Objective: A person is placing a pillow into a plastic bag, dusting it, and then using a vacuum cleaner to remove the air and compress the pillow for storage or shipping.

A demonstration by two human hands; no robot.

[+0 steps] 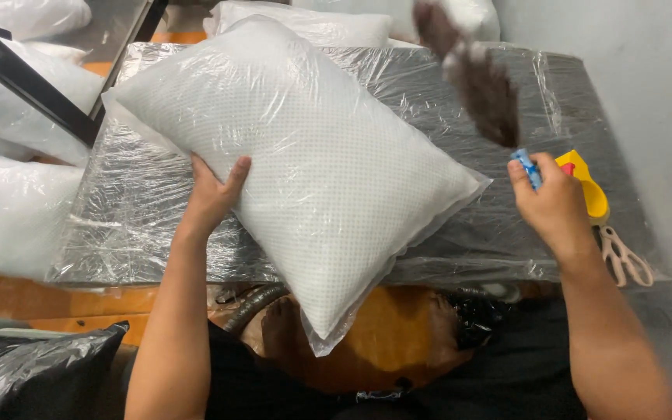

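Note:
A white pillow (pixel 305 148) in a clear plastic bag lies diagonally on a table wrapped in plastic film (pixel 460 85). My left hand (pixel 213 194) presses on the pillow's near left edge, fingers spread against it. My right hand (pixel 552 204) is closed around the blue handle of a feather duster (pixel 480 82), whose dark, blurred feathers rise above the pillow's right side.
A yellow tape dispenser (pixel 589 187) and pale scissors (pixel 624 257) lie at the table's right edge, by a grey wall. More bagged pillows (pixel 9 210) are stacked at left and behind. A black plastic bag (pixel 33 373) sits at lower left. A black metal bar (pixel 25 78) crosses the upper left.

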